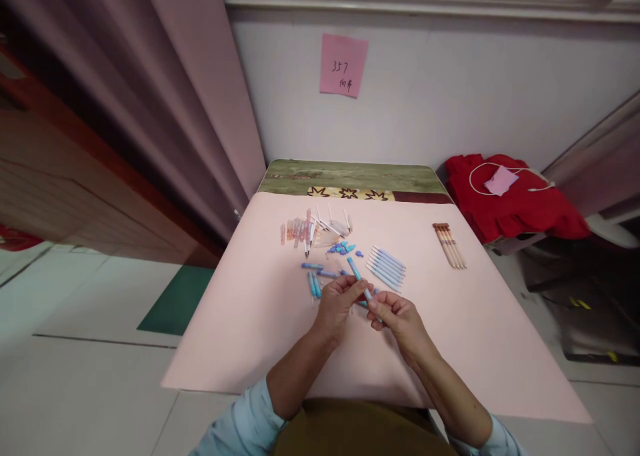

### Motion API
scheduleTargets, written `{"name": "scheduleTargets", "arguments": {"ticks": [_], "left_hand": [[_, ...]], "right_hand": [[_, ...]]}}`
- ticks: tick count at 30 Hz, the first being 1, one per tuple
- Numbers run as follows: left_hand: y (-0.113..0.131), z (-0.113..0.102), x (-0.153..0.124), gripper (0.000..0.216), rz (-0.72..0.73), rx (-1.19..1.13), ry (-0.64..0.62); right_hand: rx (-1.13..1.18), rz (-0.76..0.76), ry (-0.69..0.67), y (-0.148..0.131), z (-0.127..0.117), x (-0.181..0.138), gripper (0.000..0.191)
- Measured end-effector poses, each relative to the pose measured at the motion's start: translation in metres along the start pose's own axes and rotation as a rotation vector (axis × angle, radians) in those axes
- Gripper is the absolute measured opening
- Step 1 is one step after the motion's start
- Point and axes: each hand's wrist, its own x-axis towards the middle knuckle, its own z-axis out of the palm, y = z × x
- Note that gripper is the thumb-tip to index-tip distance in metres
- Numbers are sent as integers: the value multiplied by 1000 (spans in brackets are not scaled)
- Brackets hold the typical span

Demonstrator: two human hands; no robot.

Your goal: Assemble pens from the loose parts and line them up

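Note:
My left hand (338, 304) and my right hand (400, 319) meet over the near middle of the table. Between them is a slanted blue pen (353, 268). My left fingers pinch its middle, while my right fingers close round its lower, paler end, partly hiding it. Just beyond my left hand lie several loose blue pen barrels (313, 285). Small blue pen parts (342, 248) form a little pile farther back. To the right of the held pen, several pale blue pens (386, 268) lie side by side in a slanted row.
Behind the pile are clear and pinkish barrels (299, 231) and thin white refills (340, 227). A bundle of beige pens (450, 246) lies at the right on the pink table cover (240, 323). Beyond the table's right side, a red cloth (520, 209) bears a white cable.

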Motion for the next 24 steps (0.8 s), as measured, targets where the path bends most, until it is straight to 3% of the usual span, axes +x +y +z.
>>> {"name": "scheduleTargets", "arguments": {"ticks": [5,10,13,18,24], "left_hand": [[19,-9,-1,33,-19,-53,89],[36,-25,-4,38,-2,-6,153],[35,-31,-8,37,-28,6,132],[33,-39,-12,36,-33,15,114],[33,-39,-11,36,-38,9,112]], "right_hand": [[-345,-156,-45,-6,-12,19,39],[-951,-457,256,-32,-24,75,23],[-1157,-543,212,-39,-16,111,22],[-1372,-520,67,-30,1,143,29],[-1477,-485,107,-21,6,151,29]]}}
